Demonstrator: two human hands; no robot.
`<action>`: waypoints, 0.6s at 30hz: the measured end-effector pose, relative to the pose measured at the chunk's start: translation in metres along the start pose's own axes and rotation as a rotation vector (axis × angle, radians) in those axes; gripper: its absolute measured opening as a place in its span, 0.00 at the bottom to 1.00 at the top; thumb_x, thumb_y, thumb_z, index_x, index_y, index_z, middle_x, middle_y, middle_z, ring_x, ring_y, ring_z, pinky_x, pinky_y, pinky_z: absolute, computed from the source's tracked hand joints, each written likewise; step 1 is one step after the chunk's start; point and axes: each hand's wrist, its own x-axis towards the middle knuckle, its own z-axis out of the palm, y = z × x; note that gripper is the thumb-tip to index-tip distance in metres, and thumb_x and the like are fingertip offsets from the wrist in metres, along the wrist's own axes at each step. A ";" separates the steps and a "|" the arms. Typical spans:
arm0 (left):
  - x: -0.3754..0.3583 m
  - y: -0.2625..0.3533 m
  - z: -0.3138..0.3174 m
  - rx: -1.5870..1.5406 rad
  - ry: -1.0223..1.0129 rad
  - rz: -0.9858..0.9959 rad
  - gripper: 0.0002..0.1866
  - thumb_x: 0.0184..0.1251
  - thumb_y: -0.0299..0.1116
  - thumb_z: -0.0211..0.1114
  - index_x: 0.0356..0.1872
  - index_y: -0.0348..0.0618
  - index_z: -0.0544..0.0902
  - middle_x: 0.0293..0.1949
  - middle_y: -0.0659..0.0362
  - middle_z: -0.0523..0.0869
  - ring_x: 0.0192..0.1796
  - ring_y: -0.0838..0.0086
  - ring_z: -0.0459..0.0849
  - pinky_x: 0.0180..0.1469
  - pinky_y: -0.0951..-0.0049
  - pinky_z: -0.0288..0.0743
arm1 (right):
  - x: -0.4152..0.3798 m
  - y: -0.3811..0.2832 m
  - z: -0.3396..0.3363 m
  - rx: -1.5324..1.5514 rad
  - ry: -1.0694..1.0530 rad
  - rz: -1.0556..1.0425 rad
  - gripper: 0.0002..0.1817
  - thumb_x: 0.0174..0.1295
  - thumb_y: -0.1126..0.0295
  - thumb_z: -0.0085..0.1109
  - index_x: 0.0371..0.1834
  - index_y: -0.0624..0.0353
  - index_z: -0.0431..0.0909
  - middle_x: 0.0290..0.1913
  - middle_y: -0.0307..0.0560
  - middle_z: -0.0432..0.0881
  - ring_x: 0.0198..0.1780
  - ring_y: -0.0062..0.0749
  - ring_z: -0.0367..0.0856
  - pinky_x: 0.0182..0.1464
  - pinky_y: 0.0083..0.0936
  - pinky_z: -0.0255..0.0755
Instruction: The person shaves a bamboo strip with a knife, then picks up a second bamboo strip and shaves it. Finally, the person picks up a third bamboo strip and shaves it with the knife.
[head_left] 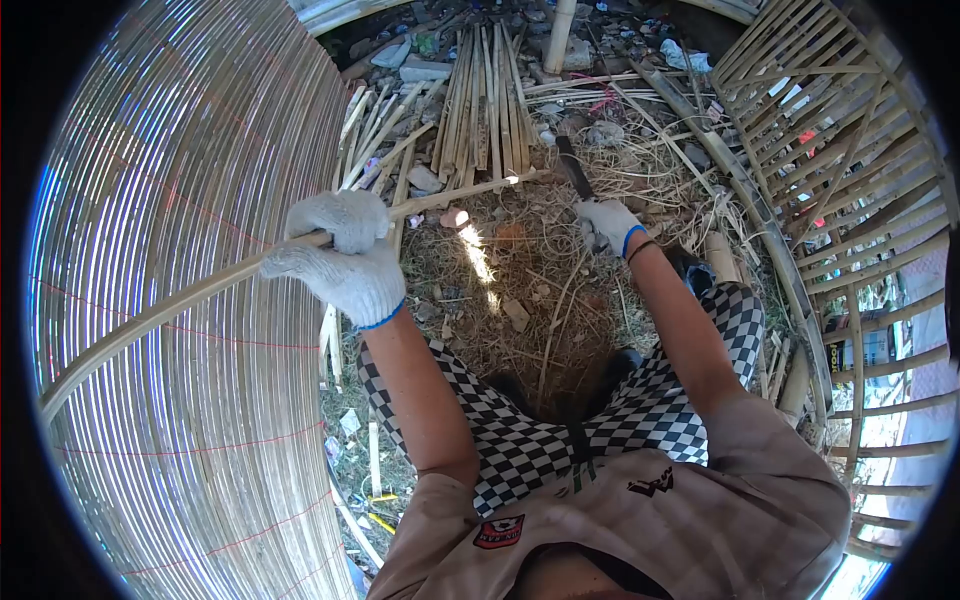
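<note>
A long bamboo strip [190, 302] runs from the lower left up to the middle of the view. My left hand [345, 255], in a white knitted glove with a blue cuff, is wrapped round it. The strip's far end lies near the tip of a dark-bladed knife [574, 168], apart from it. My right hand [607, 226], gloved too, is closed round the knife's lower end, which the fingers hide. The blade points up and slightly left. Below the strip, a bright patch of sunlight falls on the ground between the two hands.
A bundle of split bamboo strips [485, 105] lies ahead. A slatted bamboo screen [190, 400] stands at left, a bamboo lattice [860, 180] at right. Thin shavings [640, 170] and debris cover the ground. A bamboo pole [560, 35] rises at the top.
</note>
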 end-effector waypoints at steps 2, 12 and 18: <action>0.003 0.003 0.000 0.049 -0.089 -0.001 0.41 0.71 0.80 0.42 0.17 0.52 0.66 0.12 0.69 0.57 0.15 0.80 0.52 0.19 0.71 0.44 | -0.037 -0.037 0.006 0.029 0.033 -0.126 0.18 0.72 0.56 0.64 0.48 0.62 0.78 0.22 0.42 0.81 0.16 0.31 0.80 0.16 0.28 0.71; -0.009 0.001 0.025 0.061 0.147 0.053 0.39 0.78 0.74 0.38 0.17 0.52 0.64 0.13 0.69 0.56 0.17 0.79 0.48 0.20 0.71 0.43 | -0.098 -0.076 0.046 0.122 0.051 -0.418 0.05 0.72 0.67 0.60 0.42 0.55 0.76 0.25 0.36 0.75 0.17 0.24 0.74 0.22 0.25 0.72; -0.006 -0.007 0.006 -0.024 0.115 -0.013 0.37 0.79 0.72 0.40 0.20 0.52 0.67 0.16 0.68 0.60 0.18 0.79 0.54 0.22 0.71 0.49 | -0.114 -0.068 0.072 -0.516 0.223 -0.885 0.09 0.67 0.67 0.62 0.44 0.60 0.77 0.25 0.49 0.81 0.24 0.40 0.84 0.29 0.37 0.75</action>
